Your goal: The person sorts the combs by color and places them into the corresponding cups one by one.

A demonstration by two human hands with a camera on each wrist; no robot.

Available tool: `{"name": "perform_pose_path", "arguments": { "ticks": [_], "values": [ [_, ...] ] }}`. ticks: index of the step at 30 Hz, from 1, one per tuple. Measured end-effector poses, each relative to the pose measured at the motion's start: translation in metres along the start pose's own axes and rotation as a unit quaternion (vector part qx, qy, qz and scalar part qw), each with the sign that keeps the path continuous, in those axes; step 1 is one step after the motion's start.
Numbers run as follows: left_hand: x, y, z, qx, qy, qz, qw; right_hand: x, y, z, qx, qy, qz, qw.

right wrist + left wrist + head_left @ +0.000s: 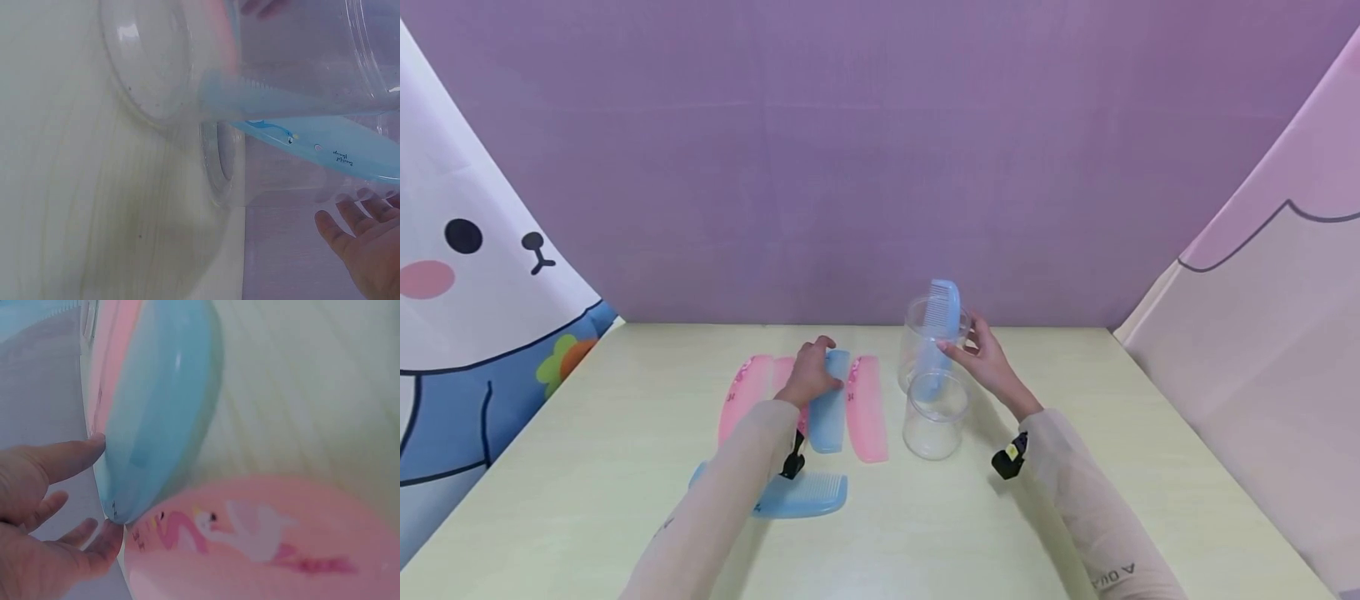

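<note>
My left hand (pixel 811 372) is at the far end of a blue comb (pixel 827 417) lying on the table. In the left wrist view, thumb and fingertips of that hand (pixel 56 512) pinch the sides of the blue comb's (pixel 159 412) tip. My right hand (pixel 988 362) grips a clear cylindrical jar (pixel 912 342) near its rim, thumb on the near side and fingers round the far right. Another blue comb (pixel 943 312) stands tilted inside that jar, teeth to the left. In the right wrist view the fingers (pixel 334 234) lie along the jar's wall.
A second clear jar (pixel 932 433) stands in front of the gripped one. Pink combs lie on both sides of the left hand's comb: one pink comb (pixel 867 408) right, another (pixel 743 396) left. Nearer, a blue comb (pixel 808 497) lies crosswise, partly under the left sleeve (pixel 722 492).
</note>
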State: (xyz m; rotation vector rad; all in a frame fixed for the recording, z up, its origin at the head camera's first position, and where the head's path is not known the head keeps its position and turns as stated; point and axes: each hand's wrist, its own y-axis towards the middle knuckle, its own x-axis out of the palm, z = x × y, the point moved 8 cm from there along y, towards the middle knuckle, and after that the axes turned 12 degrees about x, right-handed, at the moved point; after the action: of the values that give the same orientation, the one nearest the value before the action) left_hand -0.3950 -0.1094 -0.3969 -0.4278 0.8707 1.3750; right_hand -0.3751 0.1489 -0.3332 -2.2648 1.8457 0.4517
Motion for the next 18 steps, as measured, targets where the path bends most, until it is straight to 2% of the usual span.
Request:
{"name": "perform_pose_path", "arguments": {
  "ticks": [5,12,18],
  "values": [
    [-0.0003,0.0007,-0.0036,-0.016,-0.014,0.01,0.9997,-0.0006,0.0007,0.0005,0.004,0.001,0.001,1.0],
    [-0.001,-0.0027,-0.0086,-0.055,-0.045,0.011,0.9974,0.0006,-0.0005,-0.0008,0.008,-0.004,0.004,1.0],
    [-0.0004,-0.0012,-0.0092,-0.055,-0.046,0.016,0.9973,-0.0014,0.0058,0.0082,0.009,0.004,0.004,1.0]
  ]
}}
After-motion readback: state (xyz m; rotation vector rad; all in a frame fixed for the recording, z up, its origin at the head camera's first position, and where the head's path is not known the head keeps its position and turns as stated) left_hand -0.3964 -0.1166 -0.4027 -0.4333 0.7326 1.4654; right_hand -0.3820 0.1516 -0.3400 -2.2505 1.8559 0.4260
